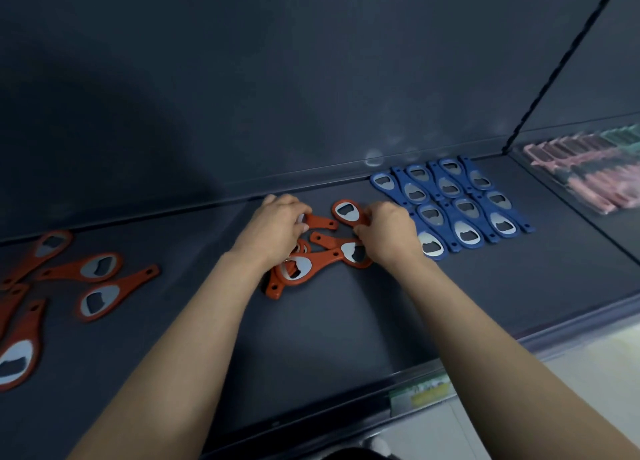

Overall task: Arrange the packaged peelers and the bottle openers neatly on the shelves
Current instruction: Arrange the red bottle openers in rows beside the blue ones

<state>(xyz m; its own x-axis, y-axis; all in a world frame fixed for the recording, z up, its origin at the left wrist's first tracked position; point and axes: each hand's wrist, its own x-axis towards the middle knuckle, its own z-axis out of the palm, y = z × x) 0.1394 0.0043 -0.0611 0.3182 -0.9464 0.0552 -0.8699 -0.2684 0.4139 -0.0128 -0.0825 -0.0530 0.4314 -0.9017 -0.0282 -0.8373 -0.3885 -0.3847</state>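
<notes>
In the head view, both hands work at the back of the dark shelf (346, 328). The left hand (273, 229) curls its fingers on the handle of one orange opener (323, 223). The right hand (389, 236) pinches the neck of a second orange opener (346, 212), whose head lies just beyond its fingertips. Between and just below the two hands sits a small heap of orange openers (304, 269), overlapping and pointing different ways. Touching the right hand's far side, the blue openers (453, 210) already lie in tidy alternating rows. Well out from the left hand, loose orange openers (100, 269) are scattered. The packaged peelers (581, 179) lie far beyond the right hand, blurred.

The step in hand looks like starting an orange block beside the blue one. Next, each held opener needs turning parallel and laying flat, heads alternating, without nudging the blue rows.
</notes>
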